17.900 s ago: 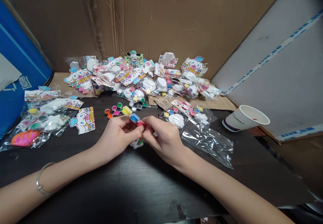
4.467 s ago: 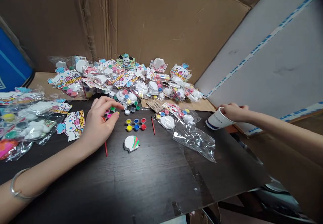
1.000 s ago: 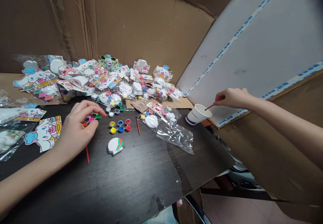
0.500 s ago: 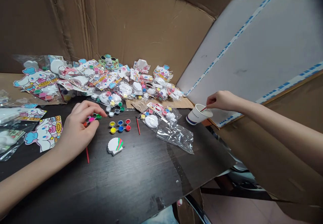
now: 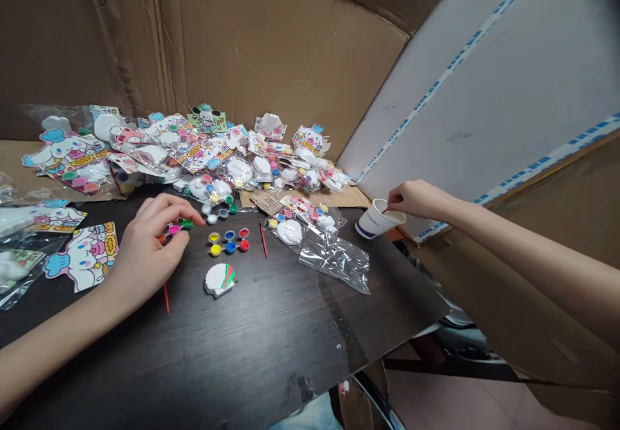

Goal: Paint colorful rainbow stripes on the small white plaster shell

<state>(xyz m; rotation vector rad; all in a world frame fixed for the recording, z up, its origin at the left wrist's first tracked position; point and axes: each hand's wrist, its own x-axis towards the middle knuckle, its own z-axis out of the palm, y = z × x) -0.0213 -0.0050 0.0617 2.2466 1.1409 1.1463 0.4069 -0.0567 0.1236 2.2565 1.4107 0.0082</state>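
At the right, my right hand [image 5: 417,199] is closed around a thin brush, mostly hidden, whose lower end is inside a white paper cup [image 5: 380,219]. My left hand [image 5: 154,236] hovers over the table's left side with fingers apart, holding nothing. Beneath it lie pink and green paint pots [image 5: 174,229] and a red brush [image 5: 166,297]. A white shell piece [image 5: 220,280] with green, orange and pink stripes sits in front of the yellow, blue and red open paint pots [image 5: 229,241]. Another red brush [image 5: 263,241] lies beside these pots.
Bagged craft kits [image 5: 203,155] are piled along the cardboard wall [image 5: 271,49]. One more kit [image 5: 290,231] and a clear plastic wrapper [image 5: 335,259] lie left of the cup. A cartoon card [image 5: 84,255] is at the left. The dark table [image 5: 242,352] ends at the right.
My right hand has shifted slightly left and down at the cup, and less of the brush shows. My left hand has hardly moved.
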